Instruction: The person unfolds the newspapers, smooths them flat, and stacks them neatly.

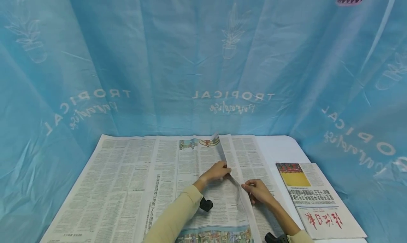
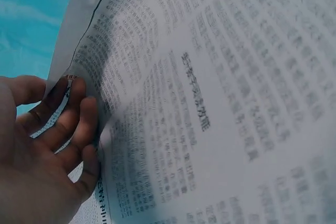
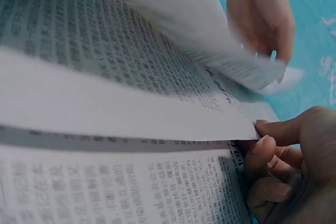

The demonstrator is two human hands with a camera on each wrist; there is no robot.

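Open newspaper sheets [image 1: 121, 186] lie spread over the table. My left hand [image 1: 217, 171] pinches the raised edge of the top sheet, thumb against fingers, as the left wrist view shows with the hand [image 2: 52, 135] beside the curving page [image 2: 173, 103]. Closer to me and to the right, my right hand [image 1: 259, 191] pinches the same sheet's right edge. In the right wrist view the thumb and forefinger of that hand [image 3: 294, 156] grip the sheet's white margin [image 3: 131, 116], which stands lifted above the page [image 3: 105, 182] below.
A folded newspaper [image 1: 321, 200] with red characters lies on the right side of the white table [image 1: 279, 147]. Blue printed curtains [image 1: 197, 59] hang behind the table and on both sides. Each wrist carries a black camera [image 1: 206, 204].
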